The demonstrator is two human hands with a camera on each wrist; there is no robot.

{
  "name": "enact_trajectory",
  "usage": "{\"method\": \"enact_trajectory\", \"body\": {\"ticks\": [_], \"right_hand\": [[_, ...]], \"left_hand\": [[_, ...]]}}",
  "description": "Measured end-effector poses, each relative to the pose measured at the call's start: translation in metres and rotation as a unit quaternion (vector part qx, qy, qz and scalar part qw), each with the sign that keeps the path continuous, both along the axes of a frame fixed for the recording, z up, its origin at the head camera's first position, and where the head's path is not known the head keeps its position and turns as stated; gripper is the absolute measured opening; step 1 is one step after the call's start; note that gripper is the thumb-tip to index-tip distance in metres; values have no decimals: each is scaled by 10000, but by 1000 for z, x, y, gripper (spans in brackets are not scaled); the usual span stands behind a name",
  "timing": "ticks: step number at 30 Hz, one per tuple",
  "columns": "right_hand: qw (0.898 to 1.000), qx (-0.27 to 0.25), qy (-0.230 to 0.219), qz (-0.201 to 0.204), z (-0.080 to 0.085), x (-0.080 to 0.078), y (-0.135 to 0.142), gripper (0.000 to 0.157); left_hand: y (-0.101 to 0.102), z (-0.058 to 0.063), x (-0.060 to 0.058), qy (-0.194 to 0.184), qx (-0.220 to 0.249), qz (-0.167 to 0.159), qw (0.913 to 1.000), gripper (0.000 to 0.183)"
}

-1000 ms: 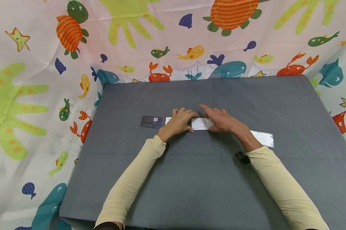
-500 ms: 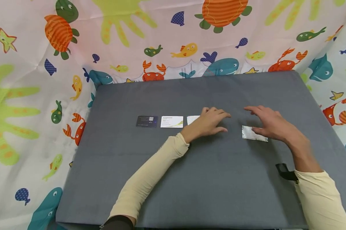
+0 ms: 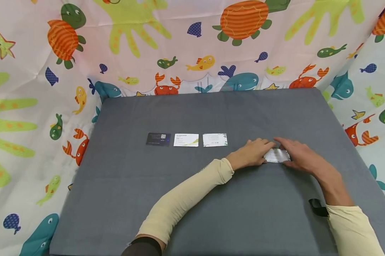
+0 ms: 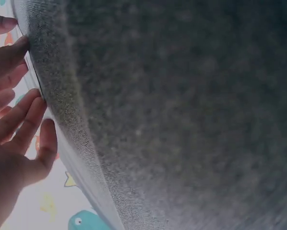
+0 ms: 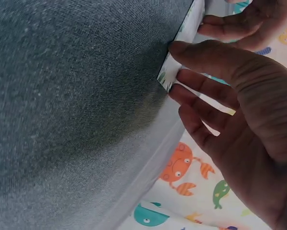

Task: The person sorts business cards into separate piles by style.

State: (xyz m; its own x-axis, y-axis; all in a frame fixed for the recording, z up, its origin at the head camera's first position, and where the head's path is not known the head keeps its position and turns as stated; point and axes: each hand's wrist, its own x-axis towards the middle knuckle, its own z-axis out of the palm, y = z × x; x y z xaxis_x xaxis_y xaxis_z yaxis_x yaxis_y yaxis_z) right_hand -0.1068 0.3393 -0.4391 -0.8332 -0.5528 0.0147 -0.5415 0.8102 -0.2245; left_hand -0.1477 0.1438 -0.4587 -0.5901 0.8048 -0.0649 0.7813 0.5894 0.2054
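Both hands are at a white business card [image 3: 276, 155] with leafy corners, on the right part of the grey table. My right hand [image 3: 302, 154] pinches its right end, thumb at the near edge and fingers at the far edge; in the right wrist view the card [image 5: 170, 72] shows between thumb and fingertips. My left hand [image 3: 252, 153] holds the left end, thumb near and fingers far. The left wrist view shows the left hand [image 4: 18, 148] with fingertips close over the cloth. Left of the hands lies another white leafy card [image 3: 215, 140].
Farther left in the same row are a white card with a yellow-green swoosh [image 3: 186, 140] and a dark card with a QR code [image 3: 158, 139]. A grey cloth covers the table [image 3: 131, 199]. A curtain [image 3: 166, 39] printed with sea animals hangs behind and at the sides.
Both hands have let go of the leafy card now third in the row and moved right. They have closed in on the white card at the right and taken hold of its ends.
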Motion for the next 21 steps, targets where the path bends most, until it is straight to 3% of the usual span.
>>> {"method": "enact_trajectory", "body": {"ticks": [4, 8, 15, 19, 21], "right_hand": [[9998, -106, 86, 116, -3, -7, -7, 95], [9985, -330, 337, 262, -2, -18, -25, 101], [9900, -808, 690, 932, 8, -56, -94, 97], [9872, -853, 592, 1207, 8, -77, -138, 95], [9879, -798, 514, 1224, 6, -84, -153, 94]], "left_hand": [[-9, 2, -1, -3, 46, -109, 9999, 71], [-32, 10, -7, 152, 18, 41, 9999, 79], [-118, 28, -28, 249, 421, 688, 9964, 79], [-163, 24, -34, 203, 622, 1279, 9896, 75], [-177, 20, -35, 193, 692, 1423, 9872, 73]]}}
